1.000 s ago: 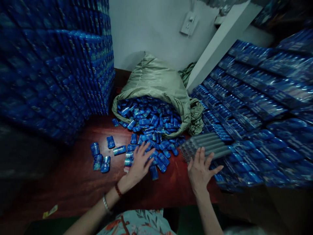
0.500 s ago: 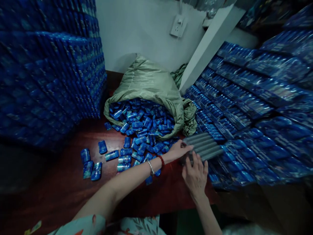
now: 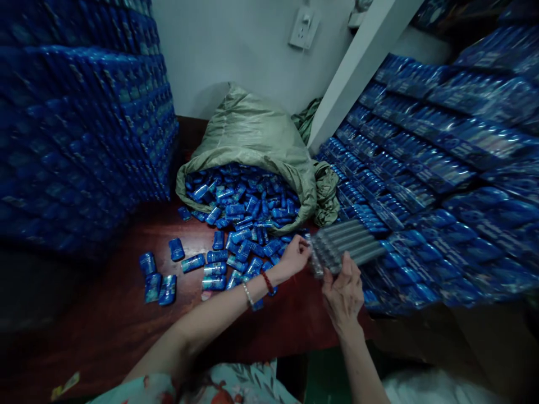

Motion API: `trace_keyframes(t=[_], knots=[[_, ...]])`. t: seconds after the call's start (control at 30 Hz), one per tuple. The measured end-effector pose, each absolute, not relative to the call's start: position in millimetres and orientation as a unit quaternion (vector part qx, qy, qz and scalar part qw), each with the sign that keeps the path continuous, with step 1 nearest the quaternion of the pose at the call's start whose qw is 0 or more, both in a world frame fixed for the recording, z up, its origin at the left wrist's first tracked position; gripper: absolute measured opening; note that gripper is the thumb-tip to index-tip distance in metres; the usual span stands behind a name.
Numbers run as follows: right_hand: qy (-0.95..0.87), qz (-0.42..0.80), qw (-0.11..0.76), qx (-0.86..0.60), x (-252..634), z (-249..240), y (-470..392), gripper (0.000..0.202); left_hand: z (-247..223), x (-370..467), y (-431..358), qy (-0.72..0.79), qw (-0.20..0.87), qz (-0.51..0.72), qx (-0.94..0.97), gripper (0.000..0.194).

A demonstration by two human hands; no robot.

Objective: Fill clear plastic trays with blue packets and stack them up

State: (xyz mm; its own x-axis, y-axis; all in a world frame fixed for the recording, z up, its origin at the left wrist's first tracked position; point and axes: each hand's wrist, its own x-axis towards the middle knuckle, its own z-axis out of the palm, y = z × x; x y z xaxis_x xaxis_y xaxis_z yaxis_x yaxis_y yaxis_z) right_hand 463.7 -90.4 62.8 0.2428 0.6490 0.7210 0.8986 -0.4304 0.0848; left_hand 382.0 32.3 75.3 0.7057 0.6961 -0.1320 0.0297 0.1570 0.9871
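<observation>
A stack of clear ridged plastic trays (image 3: 349,238) lies at the right side of the table. At the stack's left end, my left hand (image 3: 295,258) has its fingertips pinched at the edge of a clear tray. My right hand (image 3: 344,289) grips the near edge of the same stack, thumb and fingers closed against it. Just left of my left hand, many small blue wrapped packets (image 3: 242,249) lie loose on the table. Behind them, more packets spill from the mouth of a pale green woven sack (image 3: 256,126).
Tall stacks of blue packs (image 3: 92,123) rise at the left. Rows of blue plastic-wrapped packs (image 3: 421,174) fill the right side, beside a white post (image 3: 362,70). The reddish table (image 3: 185,331) runs along the front. On the wall is a power socket (image 3: 304,28).
My left hand has drawn back left from the top of the trays to their left edge, fingers curled in. My right hand has moved slightly up and right and closed on the stack's edge.
</observation>
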Motion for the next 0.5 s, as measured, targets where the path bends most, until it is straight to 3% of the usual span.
trace_keyframes(t=[0.17,0.3,0.4,0.5], knots=[[-0.534,-0.373,0.229,-0.723,462,59,-88,0.049,65,246,32,0.283,0.686,0.264,0.616,0.009],[-0.551,-0.353,0.349,-0.671,427,44,-75,0.045,77,113,2,0.336,0.505,0.261,0.751,0.02],[-0.611,-0.194,0.433,-0.634,376,29,-53,0.047,76,42,-33,0.319,0.325,0.138,0.88,0.03],[-0.699,0.014,0.436,-0.567,324,10,-20,0.038,50,3,-58,0.273,0.176,0.047,0.945,0.028]])
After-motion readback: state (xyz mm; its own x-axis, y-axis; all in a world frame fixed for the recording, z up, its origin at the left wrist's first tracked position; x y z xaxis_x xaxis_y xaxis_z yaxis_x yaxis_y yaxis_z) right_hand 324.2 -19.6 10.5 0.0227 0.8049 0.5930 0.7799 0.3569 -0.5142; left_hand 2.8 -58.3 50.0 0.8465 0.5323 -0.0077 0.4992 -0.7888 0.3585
